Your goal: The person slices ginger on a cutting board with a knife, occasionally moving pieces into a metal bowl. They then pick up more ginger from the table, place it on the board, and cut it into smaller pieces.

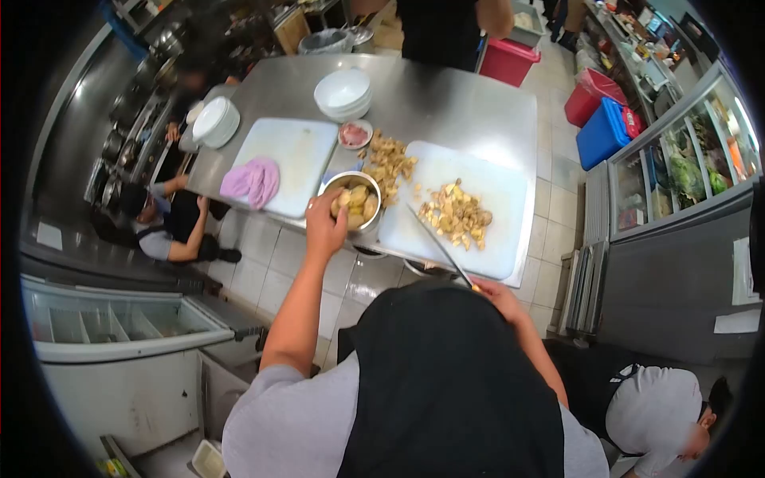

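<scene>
My left hand (pixel 325 229) reaches over the near-left rim of a round metal pot (pixel 367 231), its fingers and thumb closed around a yellowish root-vegetable chunk. More pale yellow-brown chunks (pixel 360 204) fill the pot. In my right hand (pixel 500 299) is a knife (pixel 440 242), gripped by the handle, its long blade pointing up and left over the white cutting board (pixel 502 183). Beyond the blade, cut yellow-brown pieces (pixel 458 215) lie heaped on that board. A pile of brownish peelings or scraps (pixel 388 163) sits on the steel table between the pot and the board.
A second white board (pixel 291 151) holds a crumpled purple cloth (pixel 251 182). Stacked white bowls (pixel 343 94), more bowls (pixel 215 122) and a small dish of pinkish food (pixel 355 134) stand on the steel table (pixel 446 95). Co-workers are at left (pixel 171 227), lower right (pixel 653 406) and across.
</scene>
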A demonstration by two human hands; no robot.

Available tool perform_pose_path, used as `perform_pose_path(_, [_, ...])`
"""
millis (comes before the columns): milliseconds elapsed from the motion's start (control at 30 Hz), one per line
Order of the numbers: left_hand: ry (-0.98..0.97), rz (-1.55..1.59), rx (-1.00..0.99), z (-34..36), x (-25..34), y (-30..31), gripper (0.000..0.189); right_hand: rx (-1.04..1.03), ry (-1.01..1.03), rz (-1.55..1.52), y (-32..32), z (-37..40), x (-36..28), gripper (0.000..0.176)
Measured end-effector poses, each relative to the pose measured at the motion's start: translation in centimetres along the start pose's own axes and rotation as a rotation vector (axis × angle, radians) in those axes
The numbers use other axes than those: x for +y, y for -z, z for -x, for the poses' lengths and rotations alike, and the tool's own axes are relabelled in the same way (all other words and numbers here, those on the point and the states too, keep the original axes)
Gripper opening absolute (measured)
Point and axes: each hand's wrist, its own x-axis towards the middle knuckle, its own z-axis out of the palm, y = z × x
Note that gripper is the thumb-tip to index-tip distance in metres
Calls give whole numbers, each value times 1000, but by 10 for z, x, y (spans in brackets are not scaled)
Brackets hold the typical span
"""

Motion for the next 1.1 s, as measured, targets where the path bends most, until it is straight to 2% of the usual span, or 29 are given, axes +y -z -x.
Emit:
perform_pose_path(33, [30,-10,-12,0,-7,1,43,-26,-22,-1,1,-1,-1,48])
perform_pose_path(100, [147,-171,-230,7,-23,6,41,-43,-41,-181,-2,0,0,47])
perform_pose_path(133, [163,-181,-240,6,-23,13,41,-60,-53,-186,-3,1,-2,47])
perform_pose_path(200, [181,-16,-58,-1,-18,25,38,-22,-55,-218,-5,5,-6,48])
perform_pose_path(300, [207,24,-169,-14,0,31,34,-17,-70,-246,-9,8,-8,49])
perform_pose_path(333, [98,-53,-238,-17,-2,24,34,-16,-41,-215,-10,7,-5,50])
perform_pose_path(367, [96,-51,-244,-23,-3,13,34,-13,-45,-220,-9,5,-2,50])
perform_pose_path(433, [241,-330,-593,-31,-17,-18,36,-17,-12,-139,-11,4,2,52])
perform_pose_path(467, [71,-333,-504,-19,-54,-47,35,-7,-15,-150,-13,4,1,52])
perform_pose_path(567, [93,-356,-472,-28,-60,-52,34,43,-43,-75,-13,10,-11,55])
perform_pose_path(600, [143,-264,-403,-40,-19,-36,38,80,17,-13,-17,12,-16,55])
perform_pose_path(633, [118,-240,-429,-42,14,-33,38,110,69,50,-20,14,-20,55])
perform_pose_path(700, [54,-32,-295,-31,67,-38,42,151,27,91,-18,19,-36,59])
perform_pose_path(767, [-152,127,-449,-1,113,-60,47,175,15,145,-9,20,-58,64])
perform_pose_path(833, [-554,132,-670,6,178,-67,62,375,43,566,-2,25,-77,85])
perform_pose_path(867, [-566,136,-679,9,191,-81,62,387,36,557,1,23,-87,85])
perform_pose_path(933, [-522,12,-845,18,204,-111,83,430,19,662,9,20,-103,106])
perform_pose_path(967, [-532,13,-851,19,201,-122,83,439,14,655,12,24,-109,106])
perform_pose_path(1033, [-505,-219,-810,13,185,-137,93,410,1,658,22,31,-114,113])
perform_pose_path(1100, [-445,-296,-850,7,165,-141,95,432,-10,642,32,47,-101,113])
